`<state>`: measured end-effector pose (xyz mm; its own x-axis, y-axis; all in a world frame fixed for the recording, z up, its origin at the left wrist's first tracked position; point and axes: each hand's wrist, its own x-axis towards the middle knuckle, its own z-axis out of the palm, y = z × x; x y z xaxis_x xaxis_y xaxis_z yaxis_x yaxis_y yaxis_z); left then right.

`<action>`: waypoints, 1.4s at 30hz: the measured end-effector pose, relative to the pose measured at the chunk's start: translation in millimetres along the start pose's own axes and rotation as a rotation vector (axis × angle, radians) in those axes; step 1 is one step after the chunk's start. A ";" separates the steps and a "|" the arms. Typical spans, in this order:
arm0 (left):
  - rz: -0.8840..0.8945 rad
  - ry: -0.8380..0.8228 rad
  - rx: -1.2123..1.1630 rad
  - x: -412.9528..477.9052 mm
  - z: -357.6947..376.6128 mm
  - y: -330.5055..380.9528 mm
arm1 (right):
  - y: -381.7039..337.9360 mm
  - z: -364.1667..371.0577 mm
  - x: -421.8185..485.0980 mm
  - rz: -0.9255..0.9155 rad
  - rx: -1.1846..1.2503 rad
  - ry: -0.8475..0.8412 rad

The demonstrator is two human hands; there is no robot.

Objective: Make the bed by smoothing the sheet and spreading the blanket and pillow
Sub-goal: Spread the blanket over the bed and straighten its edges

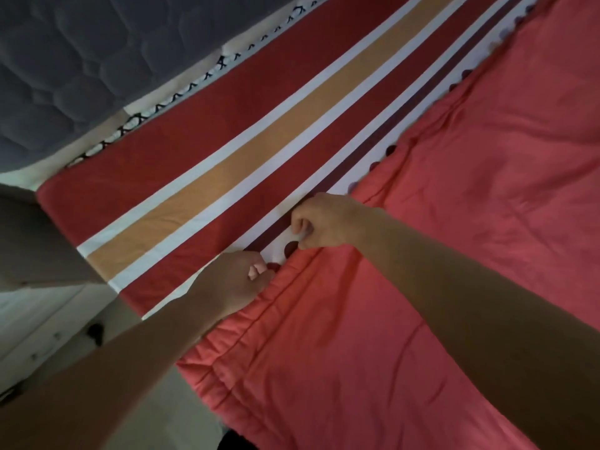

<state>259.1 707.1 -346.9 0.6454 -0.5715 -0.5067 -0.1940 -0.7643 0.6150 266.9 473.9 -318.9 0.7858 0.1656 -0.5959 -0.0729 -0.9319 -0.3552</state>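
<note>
A coral-pink quilted blanket (454, 222) covers the right and lower part of the bed. Beyond its top edge lies the striped sheet (227, 134), red with white, orange and dark maroon bands and a row of dark dots. My left hand (233, 280) is closed on the blanket's top edge near the bed's left side. My right hand (321, 222) pinches fabric at the same edge a little further along, where the blanket meets the dotted white band. No pillow is in view.
A grey padded headboard (71, 69) stands behind the bed at the upper left. A black-and-white patterned strip (181, 92) runs along the sheet's far edge. Pale floor and white furniture (42, 336) lie left of the bed.
</note>
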 end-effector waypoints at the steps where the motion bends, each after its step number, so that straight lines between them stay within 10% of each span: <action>1: -0.004 -0.033 0.001 -5.0 0.4 -3.6 | -6.2 3.6 -1.3 0.011 0.002 -0.014; 8: 0.091 -0.236 0.258 -41.1 -1.9 -17.4 | -38.0 26.9 -19.0 0.002 -0.148 -0.085; 27: 0.059 -0.164 0.452 -50.8 -7.7 -38.3 | -69.4 42.9 -8.1 0.076 -0.073 0.033; 42: 0.140 0.024 0.183 38.2 -24.6 75.7 | 32.6 -30.0 -48.3 0.359 0.013 0.521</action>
<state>287.3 634.7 -304.8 0.6199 -0.6704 -0.4079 -0.4121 -0.7205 0.5578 245.1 425.9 -280.1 0.9065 -0.3389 -0.2517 -0.3928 -0.8957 -0.2086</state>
